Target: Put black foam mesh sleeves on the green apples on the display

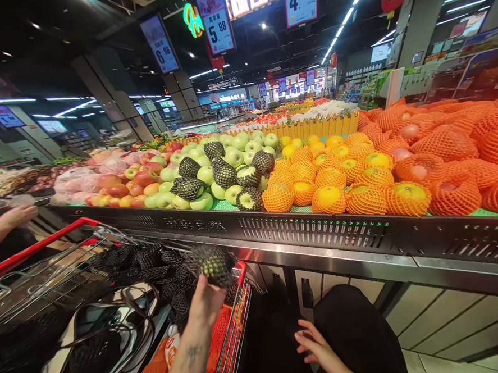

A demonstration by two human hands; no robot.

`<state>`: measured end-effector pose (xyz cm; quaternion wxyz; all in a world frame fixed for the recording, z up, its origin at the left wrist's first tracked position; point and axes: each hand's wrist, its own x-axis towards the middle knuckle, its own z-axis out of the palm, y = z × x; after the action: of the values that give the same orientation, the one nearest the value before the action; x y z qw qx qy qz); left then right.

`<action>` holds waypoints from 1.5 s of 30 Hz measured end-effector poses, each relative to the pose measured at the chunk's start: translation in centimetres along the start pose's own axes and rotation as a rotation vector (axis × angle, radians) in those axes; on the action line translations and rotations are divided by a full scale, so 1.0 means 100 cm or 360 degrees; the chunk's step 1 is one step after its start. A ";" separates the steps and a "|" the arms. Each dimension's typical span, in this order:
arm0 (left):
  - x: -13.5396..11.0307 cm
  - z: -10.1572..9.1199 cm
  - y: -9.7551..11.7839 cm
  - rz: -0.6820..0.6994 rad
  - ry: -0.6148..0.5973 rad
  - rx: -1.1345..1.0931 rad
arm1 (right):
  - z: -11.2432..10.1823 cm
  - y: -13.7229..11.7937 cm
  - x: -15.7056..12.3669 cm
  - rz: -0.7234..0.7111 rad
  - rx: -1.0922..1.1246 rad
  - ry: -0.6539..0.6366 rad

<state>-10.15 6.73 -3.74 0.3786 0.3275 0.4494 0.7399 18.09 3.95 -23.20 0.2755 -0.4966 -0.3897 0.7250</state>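
We are at a long fruit stand (319, 230), with our wire cart (33, 249) at its front edge. Big fruits in orange nets (458, 188) fill the stand's right end. Green apples (240, 141) sit in the middle, some in black nets (224, 172) near the front edge. A black heap of nets (139, 261) lies in the cart's far part. Our right hand (315, 343) is low by our dark leg (358, 320), fingers a bit spread. Our left hand (208, 301) holds a green fruit in a black net (214, 266) by the cart's far right corner. Our thumb presses it; we cannot tell about the hidden fingers.
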 end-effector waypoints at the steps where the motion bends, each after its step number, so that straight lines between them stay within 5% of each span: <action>1: 0.017 0.001 0.013 0.0060 0.0041 0.0057 | 0.000 0.004 0.003 0.0015 0.0024 -0.0037; 6: 0.095 0.023 0.051 0.0520 0.0258 0.0485 | 0.000 0.015 0.012 0.0061 0.0102 -0.0027; 9: 0.128 0.032 0.052 0.0744 0.0418 0.0866 | -0.005 0.014 0.015 0.0065 0.0203 -0.0004; 13: 0.152 0.037 0.045 0.0752 0.0466 0.1257 | -0.007 0.004 0.009 0.0058 0.0275 -0.0039; 26: 0.175 0.061 0.041 0.0885 0.0755 0.1371 | -0.003 0.000 0.008 0.0118 0.0238 -0.0017; 31: 0.177 0.070 0.043 0.1173 0.0575 0.1375 | -0.002 0.004 0.011 0.0116 0.0251 -0.0013; 36: 0.177 0.063 0.038 0.1001 0.0437 0.1514 | -0.002 0.003 0.011 0.0133 0.0281 -0.0013; 45: 0.181 0.052 0.055 0.0787 0.0626 0.2235 | 0.000 -0.003 0.006 0.0142 0.0219 -0.0036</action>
<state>-16.31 22.67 5.84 -0.1814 0.4443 0.7865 0.3887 17.88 4.62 -23.24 0.2720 -0.4851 -0.3197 0.7671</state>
